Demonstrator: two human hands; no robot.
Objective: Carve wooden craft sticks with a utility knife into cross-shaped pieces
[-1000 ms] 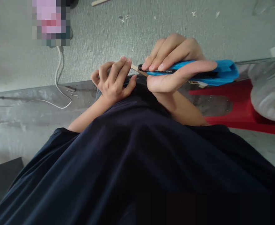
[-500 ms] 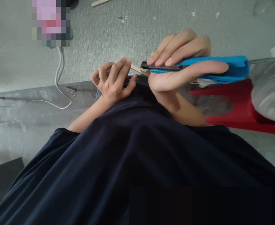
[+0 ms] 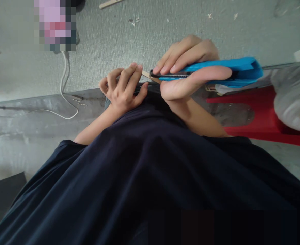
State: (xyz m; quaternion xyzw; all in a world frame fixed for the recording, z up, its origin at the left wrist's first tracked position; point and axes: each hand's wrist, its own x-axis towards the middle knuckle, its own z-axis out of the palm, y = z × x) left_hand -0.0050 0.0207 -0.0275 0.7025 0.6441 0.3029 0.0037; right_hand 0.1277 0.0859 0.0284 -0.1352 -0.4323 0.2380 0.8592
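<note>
At the left of the frame a thin white cable (image 3: 64, 81) loops over the rough grey floor. Just left of centre your left hand (image 3: 123, 92) rises from your dark shirt (image 3: 150, 170), wrist bent. Its fingers are curled and pinch the near end of a thin, pale wooden stick (image 3: 146, 74), which pokes rightward at centre, between both hands. Your right hand (image 3: 185, 80) lies level, fingers wrapped over a blue plastic utility knife (image 3: 231, 69), one finger stretched along its near side. The knife's dark tip seems to meet the stick, though your fingers hide the contact. At the right a smooth red plastic stool (image 3: 257, 119) lies under a crinkled pale bag (image 3: 293, 98).
</note>
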